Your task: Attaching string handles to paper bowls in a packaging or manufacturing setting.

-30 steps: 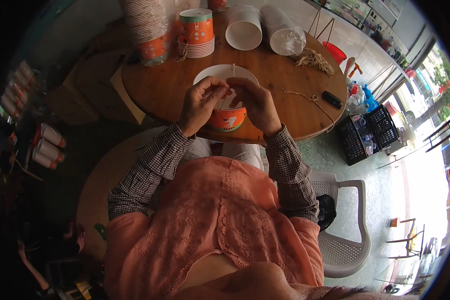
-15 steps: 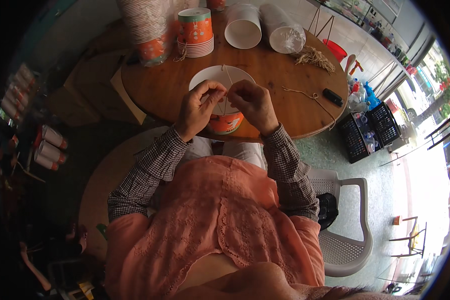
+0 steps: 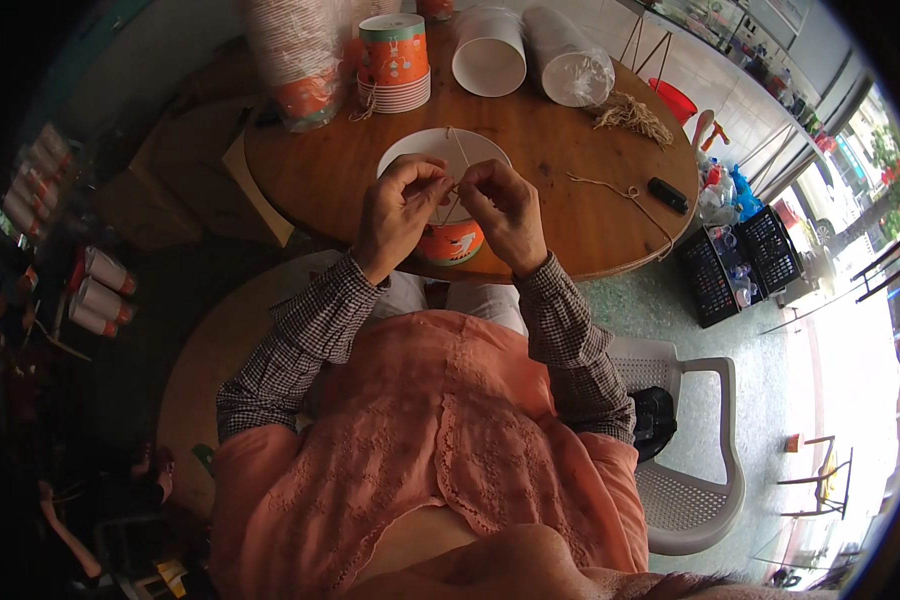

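Both hands have crept slightly toward the far side of the table since 0.5 s ago, and the orange-and-white paper cup (image 3: pixel 448 238) now shows a little more of its printed wall below the fingers; the left hand (image 3: pixel 398 213) is pinched narrow, thumb and forefinger closed on a thin pale string (image 3: pixel 458 160); the right hand (image 3: pixel 505 208) is likewise pinched on the same string, its fingertips almost touching those of the left; the string runs from the pinch across the cup's white open mouth toward the far rim; the cup stands on the near edge of the round brown wooden table (image 3: pixel 560 215), just in front of the person's body; far left on the table stands a tall stack of orange-patterned paper cups (image 3: pixel 298 55), and just right of it a short stack of orange cups with teal bands (image 3: pixel 394 60); farther right lie a white cup on its side (image 3: pixel 490 50) and a clear plastic sleeve of lids (image 3: pixel 568 58); a tuft of straw-coloured twine (image 3: pixel 630 115) sits at the far right, a small black lighter-shaped object (image 3: pixel 667 195) nearer the right edge; a white plastic chair (image 3: pixel 695 440) stands to the near right.
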Tool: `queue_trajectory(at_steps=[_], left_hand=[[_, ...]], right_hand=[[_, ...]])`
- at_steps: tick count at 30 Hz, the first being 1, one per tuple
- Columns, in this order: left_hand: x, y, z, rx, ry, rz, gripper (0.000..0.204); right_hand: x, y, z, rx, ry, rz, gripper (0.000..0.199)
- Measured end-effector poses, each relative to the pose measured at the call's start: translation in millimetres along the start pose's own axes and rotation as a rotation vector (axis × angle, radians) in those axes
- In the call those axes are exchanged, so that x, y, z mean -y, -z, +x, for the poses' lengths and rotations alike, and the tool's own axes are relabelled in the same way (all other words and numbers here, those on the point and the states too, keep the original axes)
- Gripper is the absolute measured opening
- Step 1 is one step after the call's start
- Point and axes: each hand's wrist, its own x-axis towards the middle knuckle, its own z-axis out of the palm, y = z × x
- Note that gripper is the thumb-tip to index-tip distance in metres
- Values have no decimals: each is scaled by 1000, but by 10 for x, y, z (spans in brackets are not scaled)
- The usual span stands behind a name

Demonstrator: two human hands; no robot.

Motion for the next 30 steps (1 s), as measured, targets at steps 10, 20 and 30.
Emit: queue_trajectory(at_steps=[10,20,30], left_hand=[[-107,33,-11,73,145,-58,15],[-92,141,49,155,211,16,16],[-73,317,164,315,541,-636,16]], right_hand=[[-10,-6,-9,-5,1,-33,6],[13,-12,-19,-3,2,-57,7],[-14,-75,-24,13,48,-40,9]])
